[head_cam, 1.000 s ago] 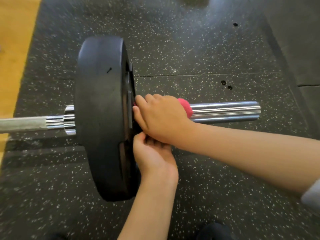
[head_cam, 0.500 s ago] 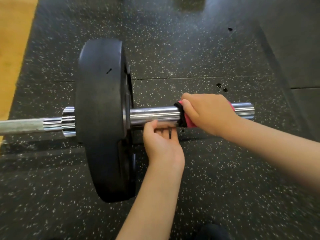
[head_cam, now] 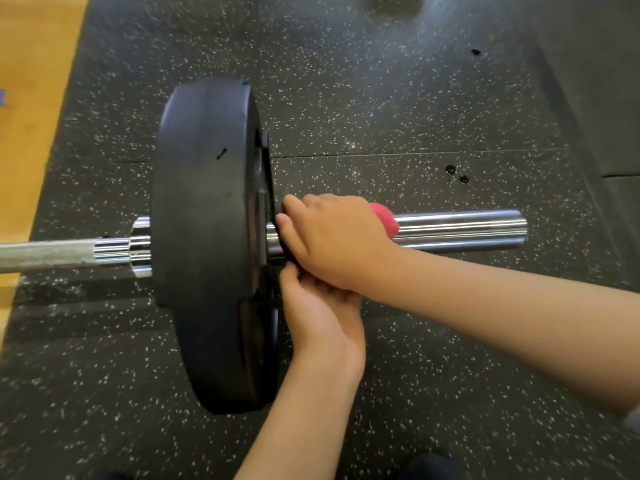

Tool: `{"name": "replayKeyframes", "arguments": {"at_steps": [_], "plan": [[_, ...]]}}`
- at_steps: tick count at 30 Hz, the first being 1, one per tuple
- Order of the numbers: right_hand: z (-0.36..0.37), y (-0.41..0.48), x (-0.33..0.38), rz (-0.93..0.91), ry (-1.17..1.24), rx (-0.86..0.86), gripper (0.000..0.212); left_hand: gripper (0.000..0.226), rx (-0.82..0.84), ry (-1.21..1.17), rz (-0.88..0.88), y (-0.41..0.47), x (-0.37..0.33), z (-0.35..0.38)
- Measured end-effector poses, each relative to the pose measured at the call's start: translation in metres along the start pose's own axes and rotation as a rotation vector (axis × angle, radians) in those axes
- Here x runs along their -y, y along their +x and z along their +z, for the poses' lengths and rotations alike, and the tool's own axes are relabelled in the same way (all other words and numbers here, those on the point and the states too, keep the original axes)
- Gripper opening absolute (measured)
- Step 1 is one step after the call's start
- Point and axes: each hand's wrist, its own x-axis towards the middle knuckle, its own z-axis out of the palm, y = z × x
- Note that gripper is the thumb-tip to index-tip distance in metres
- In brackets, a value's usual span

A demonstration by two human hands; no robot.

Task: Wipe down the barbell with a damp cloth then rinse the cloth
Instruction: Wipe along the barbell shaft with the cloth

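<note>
Your right hand point(head_cam: 334, 237) clamps the pink cloth point(head_cam: 382, 221) round the chrome barbell sleeve point(head_cam: 457, 230), slid back from mid-sleeve against the black rubber plate point(head_cam: 204, 237). Your left hand point(head_cam: 318, 313) sits beneath, its hold hidden.

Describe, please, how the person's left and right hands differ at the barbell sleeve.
The right hand lies on top of the sleeve, while the left hand comes up from beneath it. The right hand grips the pink cloth around the sleeve; what the left hand's curled fingers hold is hidden under the right hand. Both sit close beside the black plate.
</note>
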Motion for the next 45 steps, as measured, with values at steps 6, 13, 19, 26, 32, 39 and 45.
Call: {"name": "replayKeyframes", "arguments": {"at_steps": [6,13,19,26,32,39,45], "plan": [[-0.042,0.0,-0.037,0.131,0.459,0.357,0.037,0.016,0.029,0.866,0.521,-0.051,0.015,-0.013],[-0.058,-0.017,-0.086,0.16,0.619,0.542,0.032,0.083,0.206,1.783,1.178,-0.016,-0.012,0.018],[-0.061,-0.043,-0.106,0.159,0.599,0.574,0.062,0.103,0.132,2.352,0.933,0.015,-0.008,0.039],[-0.064,-0.04,-0.124,0.127,0.163,0.73,0.058,0.076,0.082,2.553,0.758,0.024,-0.012,0.06],[-0.047,-0.011,-0.141,0.149,0.448,1.026,0.048,0.069,0.204,2.623,0.625,0.034,-0.016,0.077],[-0.036,-0.027,-0.139,0.161,0.471,0.877,0.027,0.04,0.105,2.457,1.257,0.032,0.0,0.039],[-0.044,-0.05,-0.121,0.136,0.278,0.75,0.033,0.044,0.166,2.612,0.941,0.027,-0.005,0.047]]}}
